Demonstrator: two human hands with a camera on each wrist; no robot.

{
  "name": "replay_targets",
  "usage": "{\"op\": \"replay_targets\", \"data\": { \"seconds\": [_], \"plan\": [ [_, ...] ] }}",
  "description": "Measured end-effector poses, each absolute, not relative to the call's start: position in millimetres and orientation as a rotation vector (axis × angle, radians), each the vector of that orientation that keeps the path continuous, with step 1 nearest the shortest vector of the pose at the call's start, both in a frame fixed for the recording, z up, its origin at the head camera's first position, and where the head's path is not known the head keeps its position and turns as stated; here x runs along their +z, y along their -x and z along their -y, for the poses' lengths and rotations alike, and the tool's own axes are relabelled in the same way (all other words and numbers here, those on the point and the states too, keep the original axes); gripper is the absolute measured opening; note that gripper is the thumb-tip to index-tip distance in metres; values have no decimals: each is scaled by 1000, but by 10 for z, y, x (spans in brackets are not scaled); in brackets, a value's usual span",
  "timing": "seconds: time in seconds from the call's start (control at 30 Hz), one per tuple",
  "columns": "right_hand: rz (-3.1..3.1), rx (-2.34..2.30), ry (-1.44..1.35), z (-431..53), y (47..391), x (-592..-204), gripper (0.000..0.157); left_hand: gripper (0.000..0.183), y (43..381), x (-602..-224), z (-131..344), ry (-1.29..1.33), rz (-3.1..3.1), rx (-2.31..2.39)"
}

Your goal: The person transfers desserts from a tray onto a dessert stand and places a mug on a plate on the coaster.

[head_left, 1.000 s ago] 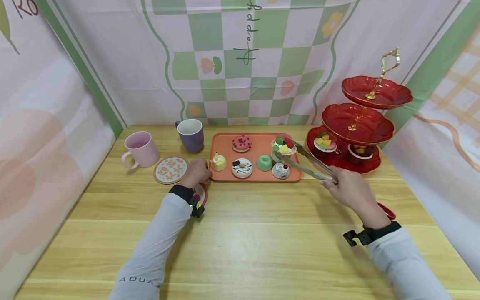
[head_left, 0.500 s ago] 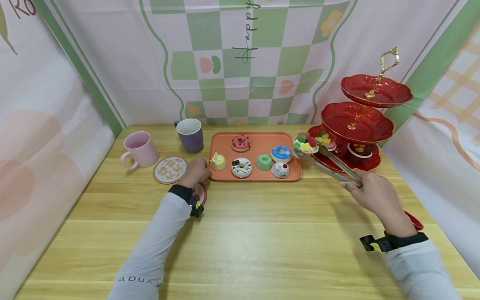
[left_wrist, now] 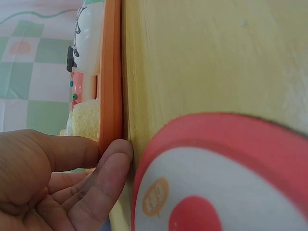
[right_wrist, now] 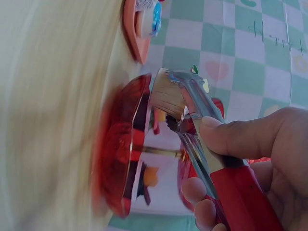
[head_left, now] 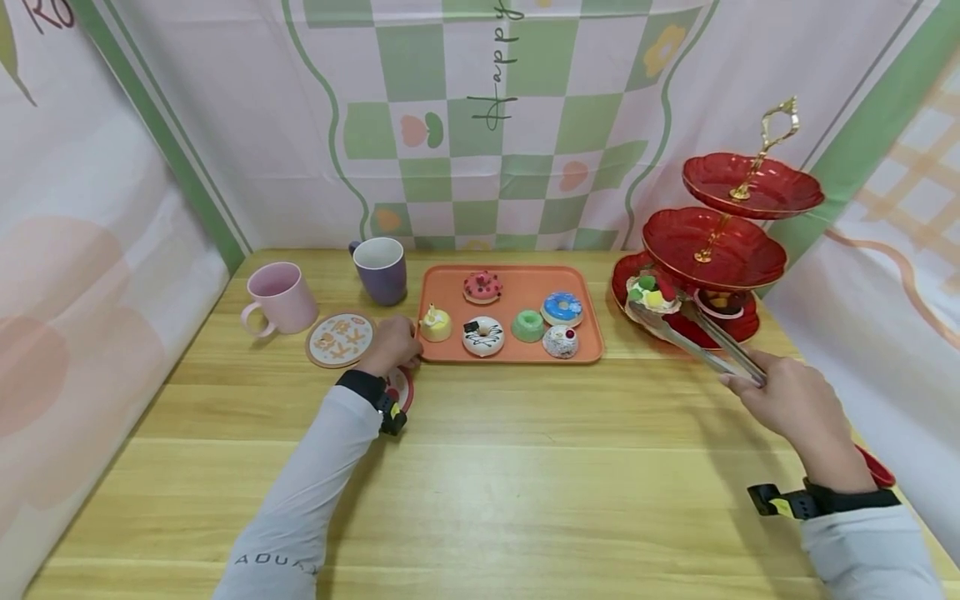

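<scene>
My left hand pinches the front left corner of the orange tray; the left wrist view shows the thumb and fingers at its rim. My right hand grips metal tongs with red handles. Between the tong tips is a cupcake topped with cream and fruit. It is over the left part of the bottom tier of the red three-tier stand. Whether its base touches the tier, I cannot tell. Another dessert cup sits on that tier, partly covered by the tongs.
Several toy donuts and cakes, including a blue donut, lie on the tray. A pink mug, a purple mug and a round coaster stand left. A red-rimmed coaster lies beside the left hand. The middle tier overhangs the bottom one.
My right hand has moved right with the tongs, carrying the cupcake from above the tray to the bottom tier. The blue donut has come into sight. My left hand stays at the tray corner.
</scene>
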State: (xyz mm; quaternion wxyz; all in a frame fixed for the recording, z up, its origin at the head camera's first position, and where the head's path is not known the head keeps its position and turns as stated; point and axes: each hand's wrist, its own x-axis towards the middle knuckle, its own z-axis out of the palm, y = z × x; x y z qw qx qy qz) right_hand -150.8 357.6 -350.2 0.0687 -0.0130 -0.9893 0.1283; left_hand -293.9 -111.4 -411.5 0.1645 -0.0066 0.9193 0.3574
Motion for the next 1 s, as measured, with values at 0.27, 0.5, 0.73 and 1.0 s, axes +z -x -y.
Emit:
{"op": "replay_targets", "data": {
  "seconds": [0.27,0.5,0.73,1.0],
  "plan": [
    [3024,424,135,-3737,1450,-3584,52,10,2944,-4100,1109,30,-2623,976],
    [3060,419,189,-3807,1420,-3624,60,10,2930,-4101,1117,22,-2615,1009],
    [3077,406,241,-3881,1394,-3637,64,10,2925,-4109,1120,7,-2624,1011],
    [3084,409,274,-3960,1404,-3647,70,10,2910,-4100,1113,14,-2627,1008]
  ]
}}
